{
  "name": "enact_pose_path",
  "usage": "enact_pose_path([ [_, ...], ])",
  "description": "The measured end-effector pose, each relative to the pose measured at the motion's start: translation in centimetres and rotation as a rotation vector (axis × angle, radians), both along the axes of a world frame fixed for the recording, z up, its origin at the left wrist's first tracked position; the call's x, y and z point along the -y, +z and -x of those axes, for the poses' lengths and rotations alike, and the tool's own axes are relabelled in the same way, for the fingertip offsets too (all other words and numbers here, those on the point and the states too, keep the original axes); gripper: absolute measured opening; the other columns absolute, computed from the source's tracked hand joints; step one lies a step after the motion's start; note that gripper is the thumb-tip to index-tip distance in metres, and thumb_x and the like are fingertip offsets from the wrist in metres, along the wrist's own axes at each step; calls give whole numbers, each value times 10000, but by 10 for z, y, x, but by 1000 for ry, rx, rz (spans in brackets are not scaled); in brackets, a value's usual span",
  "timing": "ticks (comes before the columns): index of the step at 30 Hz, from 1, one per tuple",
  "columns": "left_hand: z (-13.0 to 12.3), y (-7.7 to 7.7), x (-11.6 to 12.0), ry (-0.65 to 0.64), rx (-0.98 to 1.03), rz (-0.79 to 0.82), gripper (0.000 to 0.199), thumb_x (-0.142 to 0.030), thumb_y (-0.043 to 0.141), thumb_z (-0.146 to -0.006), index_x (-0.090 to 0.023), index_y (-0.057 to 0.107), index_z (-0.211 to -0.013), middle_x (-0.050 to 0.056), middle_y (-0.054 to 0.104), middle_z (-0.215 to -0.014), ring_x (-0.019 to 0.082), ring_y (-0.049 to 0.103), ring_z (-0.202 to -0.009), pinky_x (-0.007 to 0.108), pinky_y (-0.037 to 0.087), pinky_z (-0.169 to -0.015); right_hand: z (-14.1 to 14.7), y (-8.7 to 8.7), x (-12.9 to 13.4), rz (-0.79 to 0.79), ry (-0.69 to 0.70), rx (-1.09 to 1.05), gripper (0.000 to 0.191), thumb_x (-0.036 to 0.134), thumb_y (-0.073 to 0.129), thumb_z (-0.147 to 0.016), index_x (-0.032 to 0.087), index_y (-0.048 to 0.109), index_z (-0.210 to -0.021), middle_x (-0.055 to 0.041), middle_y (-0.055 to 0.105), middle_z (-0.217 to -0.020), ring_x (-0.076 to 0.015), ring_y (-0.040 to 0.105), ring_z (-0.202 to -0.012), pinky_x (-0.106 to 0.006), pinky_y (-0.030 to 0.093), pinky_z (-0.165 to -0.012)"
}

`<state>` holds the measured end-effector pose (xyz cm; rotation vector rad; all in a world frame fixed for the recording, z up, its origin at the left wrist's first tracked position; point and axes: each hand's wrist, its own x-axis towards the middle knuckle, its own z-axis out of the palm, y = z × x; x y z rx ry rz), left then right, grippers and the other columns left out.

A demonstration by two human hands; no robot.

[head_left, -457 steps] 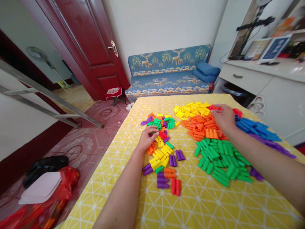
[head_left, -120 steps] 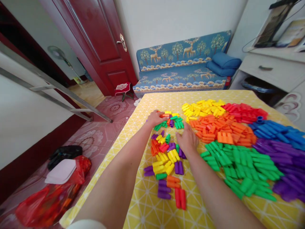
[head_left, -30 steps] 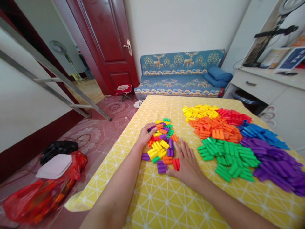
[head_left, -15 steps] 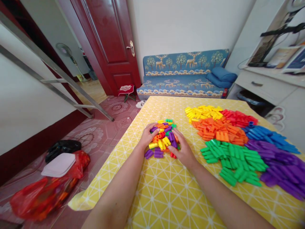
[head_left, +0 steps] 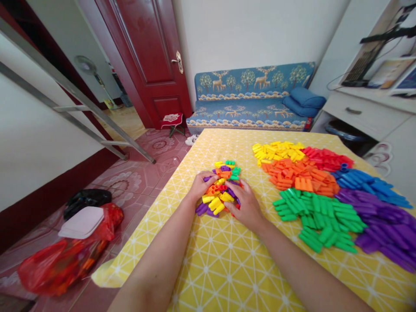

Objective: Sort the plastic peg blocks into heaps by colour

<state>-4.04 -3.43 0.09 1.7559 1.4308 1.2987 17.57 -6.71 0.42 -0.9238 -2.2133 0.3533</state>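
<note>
A mixed heap of small plastic tubes, in yellow, orange, purple, green and red, lies on the yellow patterned tablecloth. At the heap's left side is my left hand, its thumb and fingers closed around something I cannot make out. My right hand rests over the right side, touching purple and yellow tubes, fingers apart. Sorted piles lie to the right: yellow, orange, red, green, blue and purple.
Behind the table stands a blue patterned sofa. A red stool is near the red door. On the floor at left are a red bag and a white lid. A white cabinet stands at right.
My right hand has shifted slightly left over the heap, and tubes under both hands have been rearranged. More green tubes show at the heap's far side.
</note>
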Motion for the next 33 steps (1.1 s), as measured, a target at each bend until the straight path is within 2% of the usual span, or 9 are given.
enact_pose_path([
  [3,-1,2,2,-6,-21,-17,288,-418,580,-844,-180,742,-856,64,717,-917,197,642,-904,330,478,-890,1,4,3,-50,44,31,547,363,571,-842,241,475,-1367,-45,540,-1354,-291,240,-1390,-524,247,-1120],
  [8,-5,3,4,9,-6,-14,273,-402,578,-847,-188,739,-899,69,717,-964,206,640,-950,336,471,-918,5,5,6,-68,92,75,363,314,565,-846,260,603,-1203,-56,578,-1285,-258,415,-1282,-524,179,-1137],
  [11,-6,3,4,18,6,-20,266,-402,596,-834,-184,735,-894,68,721,-943,208,647,-928,338,479,-905,7,6,8,-66,88,104,275,306,578,-837,272,649,-1100,-53,568,-1287,-254,429,-1267,-528,161,-1137],
  [15,-6,4,4,11,1,-28,260,-400,597,-831,-186,733,-886,62,724,-938,205,653,-921,333,483,-905,8,7,10,-54,77,137,354,334,566,-860,271,598,-1206,-49,502,-1386,-267,359,-1332,-549,144,-1136],
  [18,-6,5,5,15,-4,-17,267,-403,591,-832,-184,731,-894,60,723,-942,203,654,-919,328,486,-898,7,7,10,-45,73,82,384,336,536,-885,256,561,-1260,-57,525,-1362,-255,407,-1297,-540,175,-1136],
  [22,-6,5,5,31,5,-6,269,-409,599,-823,-180,730,-878,61,722,-930,205,655,-907,331,487,-892,4,8,10,-22,19,-151,322,321,517,-893,261,601,-1198,-66,580,-1267,-228,501,-1197,-459,340,-1075],
  [26,-5,3,3,44,14,4,272,-411,606,-815,-174,729,-867,63,720,-923,210,654,-901,329,489,-878,-4,13,3,147,-135,-531,276,328,519,-879,226,606,-1121,-91,602,-1195,-213,566,-1109,-394,456,-971],
  [29,-3,1,1,34,2,19,281,-414,598,-819,-174,732,-878,62,717,-910,207,648,-889,326,487,-866,-16,14,-13,253,-285,-866,355,335,525,-861,190,539,-1184,-114,610,-1188,-205,600,-1062,-396,480,-936],
  [33,-3,1,1,43,20,32,288,-412,605,-815,-163,737,-874,71,717,-923,206,645,-893,317,477,-867,-34,10,-37,221,-377,-1136,436,316,585,-805,172,522,-1212,-120,582,-1253,-219,573,-1138,-439,434,-993],
])
